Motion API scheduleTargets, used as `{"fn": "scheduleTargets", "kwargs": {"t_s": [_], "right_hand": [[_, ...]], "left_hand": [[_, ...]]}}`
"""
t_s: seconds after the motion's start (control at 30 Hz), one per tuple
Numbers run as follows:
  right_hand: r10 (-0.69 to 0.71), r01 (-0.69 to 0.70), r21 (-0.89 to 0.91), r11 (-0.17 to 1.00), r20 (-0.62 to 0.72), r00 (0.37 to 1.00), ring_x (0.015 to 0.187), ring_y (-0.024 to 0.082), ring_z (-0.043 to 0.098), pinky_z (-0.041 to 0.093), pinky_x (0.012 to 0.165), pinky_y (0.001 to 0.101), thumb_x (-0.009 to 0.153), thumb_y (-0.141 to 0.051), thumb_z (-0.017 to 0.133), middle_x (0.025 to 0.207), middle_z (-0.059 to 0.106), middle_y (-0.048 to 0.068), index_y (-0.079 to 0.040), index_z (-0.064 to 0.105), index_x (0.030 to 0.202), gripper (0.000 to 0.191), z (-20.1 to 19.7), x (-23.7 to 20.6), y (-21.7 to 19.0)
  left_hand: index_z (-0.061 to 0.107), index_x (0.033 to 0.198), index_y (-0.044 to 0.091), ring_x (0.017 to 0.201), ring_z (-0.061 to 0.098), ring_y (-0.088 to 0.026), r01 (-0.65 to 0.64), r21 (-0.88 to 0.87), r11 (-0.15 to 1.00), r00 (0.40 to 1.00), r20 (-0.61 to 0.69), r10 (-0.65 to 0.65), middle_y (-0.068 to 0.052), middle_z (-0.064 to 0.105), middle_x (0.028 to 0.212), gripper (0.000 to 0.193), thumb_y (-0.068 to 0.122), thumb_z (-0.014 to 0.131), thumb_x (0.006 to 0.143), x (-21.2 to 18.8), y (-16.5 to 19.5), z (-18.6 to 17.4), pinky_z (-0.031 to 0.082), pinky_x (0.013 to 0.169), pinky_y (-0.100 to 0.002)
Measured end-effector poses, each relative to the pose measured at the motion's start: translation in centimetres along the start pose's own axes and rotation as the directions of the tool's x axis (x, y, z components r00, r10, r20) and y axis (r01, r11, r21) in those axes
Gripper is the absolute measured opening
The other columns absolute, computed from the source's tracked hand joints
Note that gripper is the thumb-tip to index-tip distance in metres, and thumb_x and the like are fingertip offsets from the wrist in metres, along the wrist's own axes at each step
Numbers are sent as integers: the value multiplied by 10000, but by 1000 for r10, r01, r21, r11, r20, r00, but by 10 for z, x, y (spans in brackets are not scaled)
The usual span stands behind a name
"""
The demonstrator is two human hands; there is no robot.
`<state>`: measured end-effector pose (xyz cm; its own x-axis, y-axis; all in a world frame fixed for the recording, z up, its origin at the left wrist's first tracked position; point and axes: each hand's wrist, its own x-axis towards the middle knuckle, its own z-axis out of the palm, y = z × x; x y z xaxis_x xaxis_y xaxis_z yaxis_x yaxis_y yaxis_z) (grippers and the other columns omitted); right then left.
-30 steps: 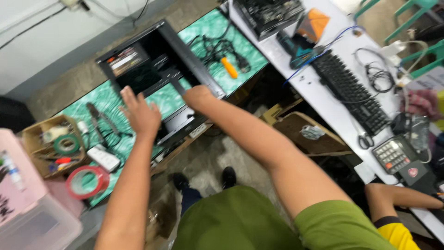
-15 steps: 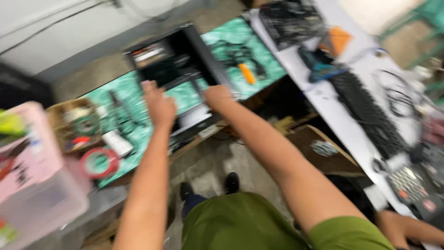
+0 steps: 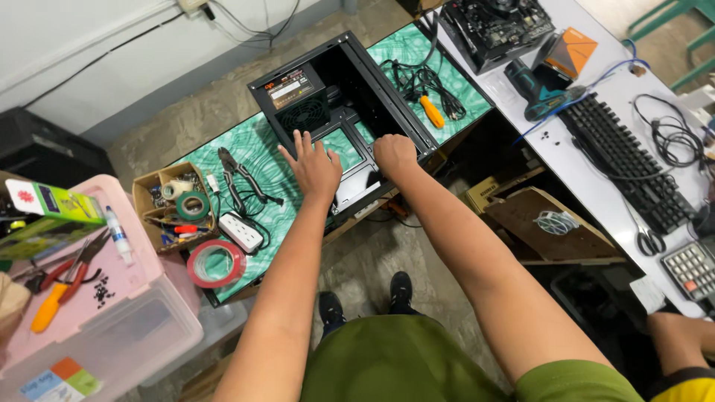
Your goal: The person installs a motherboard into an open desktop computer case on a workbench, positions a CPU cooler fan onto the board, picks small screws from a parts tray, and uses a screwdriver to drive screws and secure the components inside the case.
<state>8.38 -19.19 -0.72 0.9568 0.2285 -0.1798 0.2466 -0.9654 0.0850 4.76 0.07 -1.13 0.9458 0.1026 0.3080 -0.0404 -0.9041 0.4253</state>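
Head view: open black computer case (image 3: 350,112) lies on its side on the green patterned surface (image 3: 253,160), open face up, near the front edge. Its near end overhangs that edge a bit, above the floor. Power supply with a fan grille (image 3: 302,112) sits at the far-left end of the case.

Left hand (image 3: 314,165) is flat on the case's near-left rim, fingers (image 3: 298,145) spread and released, gripping nothing. Right hand (image 3: 395,154) rests on the near rim with fingers curled down over the edge; looks like a loose grasp of the frame, but how tight I cannot tell.

Long axis of the case runs diagonally, from near-left by the hands toward far-right at the black cables (image 3: 417,78). Open side points up at the camera.

Risks, as judgement: the case sits close to the edge, so pressing or pulling toward the body could tip or slide it off the surface. Bare sheet-metal rims could nick the palms. A shove to the far right would push the case into the cables and the orange-handled screwdriver (image 3: 432,112). A shove to the left would hit the black pliers (image 3: 238,175), the white power strip (image 3: 240,232) and the cardboard box of tape rolls (image 3: 175,201).

Another person's arm (image 3: 681,339) shows at the lower right, well apart.
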Motion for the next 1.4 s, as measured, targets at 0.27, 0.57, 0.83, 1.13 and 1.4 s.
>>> {"fn": "scheduleTargets", "kwargs": {"t_s": [0.27,0.57,0.83,1.13,1.4], "right_hand": [[54,-50,57,997,-81,995,957,366,727,595,782,453,891,-146,664,1106,708,188,-96,757,1034,178,-4,-8,3],[96,-96,55,994,7,995,920,355,740,557,844,506,818,-245,698,980,760,152,-98,747,1043,274,-16,-20,3],[209,-211,6,977,123,970,1009,335,729,498,962,506,899,-543,704,1024,761,127,-106,744,1082,475,-22,-21,1],[192,-191,-21,981,121,974,972,325,736,502,947,501,949,-440,698,1002,768,122,-95,778,1024,362,-18,-14,-2],[75,-71,-94,993,37,997,929,311,743,423,1005,559,892,-147,650,937,775,106,-131,799,921,153,-20,-14,6]], "left_hand": [[718,1068,-34,1498,328,-385,-6,-30,1000,999,38,7,-236,523,1480,322,215,584,913,-2,5,3,71,1223,-685],[718,1084,-34,1484,335,-379,-21,-33,999,998,61,23,-225,540,1456,353,239,575,911,-2,7,1,65,1207,-680],[718,1090,-33,1487,341,-374,-33,-22,999,997,69,34,-227,544,1457,351,235,580,909,-2,8,-2,50,1222,-677],[716,1108,-30,1483,340,-381,-43,10,999,997,66,42,-236,539,1447,350,217,575,905,-2,5,2,53,1210,-682],[712,1102,-33,1482,339,-394,-39,22,999,997,64,38,-239,536,1448,330,200,586,906,0,3,4,68,1210,-684]]}}
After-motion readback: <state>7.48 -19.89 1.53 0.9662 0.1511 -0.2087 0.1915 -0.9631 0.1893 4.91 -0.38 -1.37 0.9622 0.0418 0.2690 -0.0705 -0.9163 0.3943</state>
